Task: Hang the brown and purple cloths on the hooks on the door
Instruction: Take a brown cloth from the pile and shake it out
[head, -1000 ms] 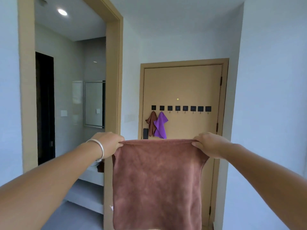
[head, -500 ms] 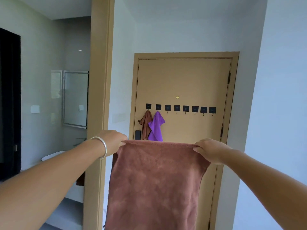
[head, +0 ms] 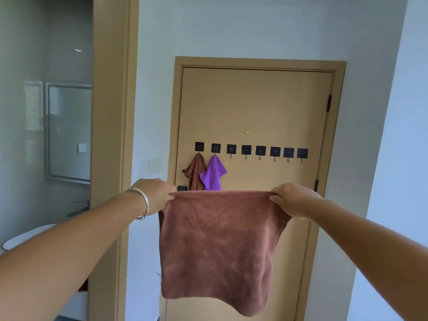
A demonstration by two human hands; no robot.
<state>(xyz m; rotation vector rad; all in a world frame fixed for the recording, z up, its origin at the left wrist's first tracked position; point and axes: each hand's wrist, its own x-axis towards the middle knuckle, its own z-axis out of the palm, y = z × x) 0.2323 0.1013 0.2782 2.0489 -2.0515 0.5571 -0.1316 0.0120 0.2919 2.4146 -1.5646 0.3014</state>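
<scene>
I hold a brown cloth (head: pixel 220 246) spread out in front of me by its two top corners. My left hand (head: pixel 154 194) pinches the left corner and my right hand (head: pixel 293 199) pinches the right one. Beyond it stands a tan door (head: pixel 254 107) with a row of several black square hooks (head: pixel 251 150). A small brown cloth (head: pixel 195 171) hangs from the leftmost hook, and a purple cloth (head: pixel 213 173) hangs from the second. The other hooks are bare. The held cloth hides the door's lower middle.
A tan door frame post (head: pixel 111 135) stands at my left, with a bathroom mirror (head: pixel 69 130) and a white basin (head: pixel 25 237) behind it. White walls close in on both sides of the door. A dark door handle (head: pixel 181 188) shows by my left hand.
The door and hooks have grown larger and shifted right in view as I came closer. Both hands keep the brown cloth stretched between them.
</scene>
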